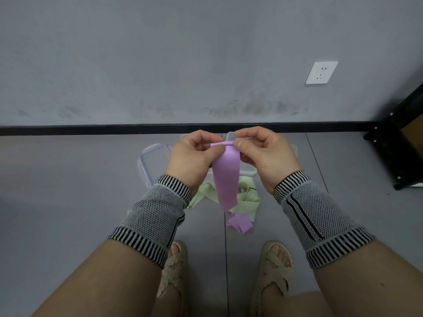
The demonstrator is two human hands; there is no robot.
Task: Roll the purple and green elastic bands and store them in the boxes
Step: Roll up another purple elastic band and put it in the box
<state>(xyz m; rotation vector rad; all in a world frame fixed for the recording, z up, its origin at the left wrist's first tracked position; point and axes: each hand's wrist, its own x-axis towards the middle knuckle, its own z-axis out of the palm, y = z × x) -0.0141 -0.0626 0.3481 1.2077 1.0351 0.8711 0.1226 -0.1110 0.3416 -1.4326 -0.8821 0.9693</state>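
A purple elastic band point(226, 177) hangs from both my hands down to the grey floor, where its tail lies folded. My left hand point(194, 156) and my right hand point(261, 154) pinch its top end, which is curled into a small roll between thumbs and fingers. A pale green elastic band point(248, 201) lies in a loose heap on the floor under the purple one. Clear plastic boxes sit on the floor behind my hands, mostly hidden; one clear box part with a purple seal point(153, 161) shows to the left.
A grey wall with a black skirting board point(91, 129) runs across just beyond the boxes. A white socket point(321, 72) sits on the wall. A black metal rack point(402, 147) stands at the right. My sandalled feet point(174, 266) are below.
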